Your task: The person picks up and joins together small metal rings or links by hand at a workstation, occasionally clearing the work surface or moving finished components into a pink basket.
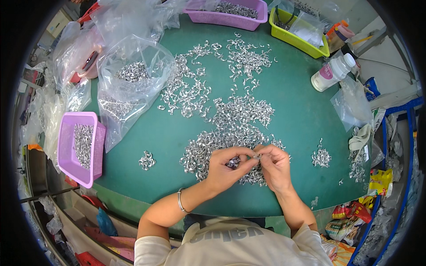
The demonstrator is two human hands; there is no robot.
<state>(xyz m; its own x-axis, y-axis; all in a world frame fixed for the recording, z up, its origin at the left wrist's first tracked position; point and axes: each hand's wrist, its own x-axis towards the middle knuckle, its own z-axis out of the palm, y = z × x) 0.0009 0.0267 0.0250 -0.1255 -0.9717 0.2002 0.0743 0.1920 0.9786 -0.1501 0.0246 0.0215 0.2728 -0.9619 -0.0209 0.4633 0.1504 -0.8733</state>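
Note:
Over the near edge of a large heap of small curved silvery metal parts [216, 139], both hands meet at the fingertips on one small metal part [256, 156]. My left hand [229, 164] also has several of these parts tucked in its curled fingers. My right hand [275, 164] pinches the same small part between thumb and forefinger. More loose parts spread across the green tabletop [133, 133] beyond the heap. A small pile [146, 160] lies to the left of the hands and another small pile [321, 157] to the right.
A purple plastic basket [98, 149] with metal parts stands at the left, beside a clear plastic bag [133, 96] of parts. Another purple basket [226, 21] and a green basket [296, 39] are at the back. A white bottle [332, 72] and a glove [360, 138] lie right.

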